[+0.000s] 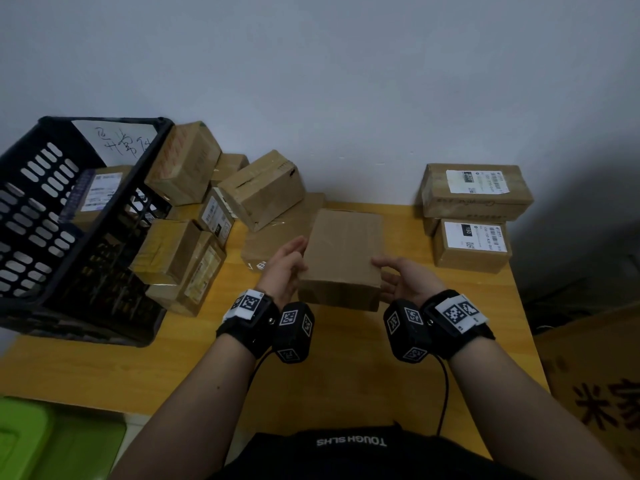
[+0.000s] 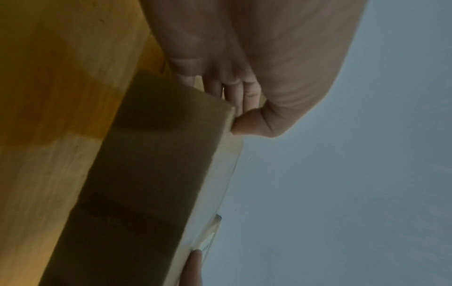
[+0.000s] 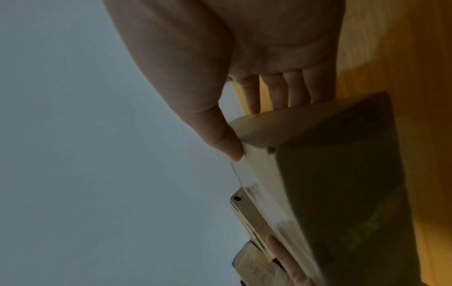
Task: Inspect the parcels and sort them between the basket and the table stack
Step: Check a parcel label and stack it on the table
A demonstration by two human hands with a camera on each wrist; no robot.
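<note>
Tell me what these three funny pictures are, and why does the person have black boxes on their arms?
Those black boxes are little cameras strapped to each wrist, and another camera sits on the person's head. The big picture comes from the head camera, looking down at a wooden table. The other two pictures look along each hand from the wrists, so they seem tilted and strange. The left hand and right hand hold one plain brown parcel between them, thumbs on top, fingers underneath. On the left sits a black basket with a parcel inside, beside a jumbled pile of boxes. On the right is a neat stack of labelled boxes.
</note>
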